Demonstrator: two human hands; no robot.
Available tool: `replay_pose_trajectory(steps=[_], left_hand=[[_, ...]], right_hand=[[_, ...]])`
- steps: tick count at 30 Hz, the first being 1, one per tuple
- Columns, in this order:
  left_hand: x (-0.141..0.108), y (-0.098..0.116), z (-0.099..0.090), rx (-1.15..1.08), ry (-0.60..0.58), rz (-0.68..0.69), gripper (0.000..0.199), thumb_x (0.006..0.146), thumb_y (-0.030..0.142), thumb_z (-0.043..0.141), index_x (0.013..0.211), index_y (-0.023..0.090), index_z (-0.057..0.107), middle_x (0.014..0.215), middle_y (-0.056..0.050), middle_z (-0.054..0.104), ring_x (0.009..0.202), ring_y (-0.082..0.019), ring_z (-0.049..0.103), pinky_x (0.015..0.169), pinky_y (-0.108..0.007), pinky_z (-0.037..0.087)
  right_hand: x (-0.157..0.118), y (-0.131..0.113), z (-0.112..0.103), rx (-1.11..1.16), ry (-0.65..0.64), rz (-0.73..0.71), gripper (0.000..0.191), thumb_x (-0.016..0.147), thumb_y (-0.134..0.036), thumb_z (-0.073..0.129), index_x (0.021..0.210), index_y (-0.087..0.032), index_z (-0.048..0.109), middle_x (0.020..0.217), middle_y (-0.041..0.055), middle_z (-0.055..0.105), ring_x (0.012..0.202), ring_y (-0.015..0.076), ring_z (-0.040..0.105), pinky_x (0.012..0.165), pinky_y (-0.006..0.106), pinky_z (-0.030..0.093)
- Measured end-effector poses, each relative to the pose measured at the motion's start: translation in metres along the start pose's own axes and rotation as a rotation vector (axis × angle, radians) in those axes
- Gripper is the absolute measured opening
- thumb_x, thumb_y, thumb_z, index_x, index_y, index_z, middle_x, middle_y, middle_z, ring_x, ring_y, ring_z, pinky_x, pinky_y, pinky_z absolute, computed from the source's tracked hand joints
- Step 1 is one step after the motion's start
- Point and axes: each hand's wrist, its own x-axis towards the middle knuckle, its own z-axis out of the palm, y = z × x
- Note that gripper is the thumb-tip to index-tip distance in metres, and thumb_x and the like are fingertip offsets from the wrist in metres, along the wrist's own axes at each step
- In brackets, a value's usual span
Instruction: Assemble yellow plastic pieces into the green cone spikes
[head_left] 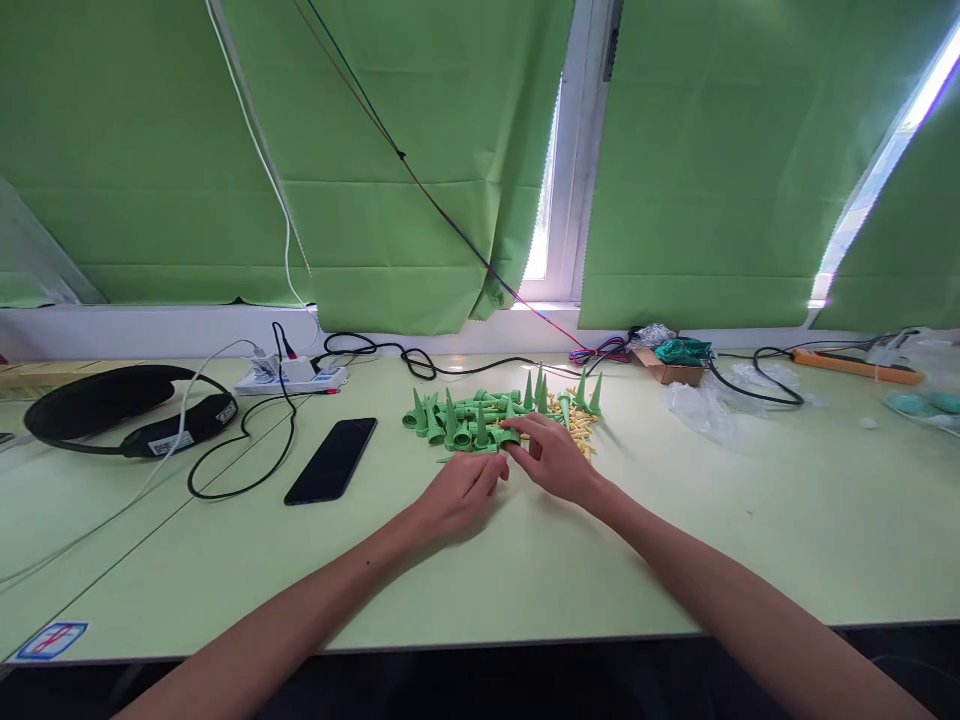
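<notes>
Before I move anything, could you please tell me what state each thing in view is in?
Green cones: some upright, some lying
Tan pieces: scattered loose
Left hand: fingers curled, grip unclear
Right hand: touching green cones, grip unclear
Smartphone: flat, screen dark
Power strip: plugs inserted
Green window shades: lowered, light showing between
Cardboard box: open, filled
Clear plastic bags: crumpled

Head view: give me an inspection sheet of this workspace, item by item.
Surface: pale green table, blue-bordered label near its front left corner.
Work items: green cones piled, some upright, some lying; small yellowish pieces at right.
Clutter: black phone, neckband-like device, plastic bags, cardboard box.
Hands: right hand touches a front cone; left hand close by, grip unclear.
Cables: black cable near power strip.
Surroundings: green curtains, window frame between.
</notes>
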Motion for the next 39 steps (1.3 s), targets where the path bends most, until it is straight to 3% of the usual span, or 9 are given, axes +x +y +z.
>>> replay_pose_trajectory(steps=[5,9,14,19,25,31,39], left_hand=[[0.003,-0.003,0.001,-0.26,0.153,-0.149,0.06,0.101,0.051,0.025,0.064,0.017,0.056,0.056,0.0,0.052,0.053,-0.012,0.046,0.056,-0.027,0.034],[0.004,-0.001,0.0,-0.355,0.174,-0.183,0.055,0.099,0.055,0.034,0.061,0.018,0.051,0.049,0.001,0.046,0.049,-0.012,0.042,0.052,-0.026,0.033],[0.004,0.004,-0.002,-0.396,0.157,-0.197,0.041,0.096,0.054,0.043,0.079,0.019,0.057,0.052,0.005,0.041,0.048,-0.01,0.039,0.049,-0.024,0.029],[0.004,0.007,-0.004,-0.36,0.156,-0.193,0.035,0.091,0.05,0.054,0.076,0.018,0.054,0.059,0.005,0.04,0.052,-0.009,0.036,0.049,-0.023,0.027],[0.006,0.004,-0.002,-0.29,0.219,-0.205,0.036,0.088,0.051,0.057,0.077,0.017,0.056,0.064,0.003,0.046,0.056,-0.01,0.039,0.051,-0.023,0.029],[0.006,0.002,0.0,-0.192,0.219,-0.219,0.034,0.088,0.05,0.057,0.076,0.018,0.053,0.066,0.003,0.044,0.057,-0.01,0.041,0.052,-0.024,0.032],[0.006,-0.007,0.003,-0.072,0.136,-0.172,0.024,0.088,0.042,0.054,0.084,0.019,0.052,0.069,0.003,0.053,0.055,-0.011,0.043,0.054,-0.026,0.033]], right_hand=[[-0.002,-0.003,-0.001,0.036,-0.003,-0.124,0.028,0.085,-0.018,0.062,0.112,-0.024,0.064,0.093,0.0011,0.06,0.052,0.0064,0.049,0.06,0.025,0.047],[-0.005,-0.007,0.0,0.033,-0.074,-0.191,0.035,0.083,-0.016,0.063,0.116,-0.025,0.061,0.093,0.0002,0.06,0.055,0.0075,0.05,0.062,0.025,0.047],[-0.006,-0.008,0.001,0.078,-0.111,-0.143,0.042,0.08,-0.019,0.066,0.12,-0.024,0.053,0.098,0.0006,0.063,0.056,0.0079,0.052,0.061,0.025,0.046],[-0.006,-0.007,-0.002,0.086,-0.155,-0.066,0.056,0.077,-0.014,0.066,0.126,-0.025,0.044,0.102,0.0006,0.065,0.057,0.0088,0.054,0.062,0.025,0.045],[-0.003,-0.006,-0.006,0.084,-0.194,-0.043,0.062,0.078,-0.037,0.076,0.129,-0.025,0.044,0.106,0.003,0.065,0.058,0.0097,0.055,0.063,0.026,0.046],[0.004,0.002,-0.016,0.005,-0.01,-0.059,0.023,0.097,-0.039,0.051,0.109,-0.02,0.057,0.085,0.0007,0.065,0.054,0.0092,0.048,0.059,0.024,0.04],[0.015,0.039,-0.032,-0.089,0.185,0.054,0.034,0.099,-0.043,0.043,0.084,-0.018,0.061,0.069,0.0004,0.06,0.055,0.0117,0.048,0.057,0.024,0.038]])
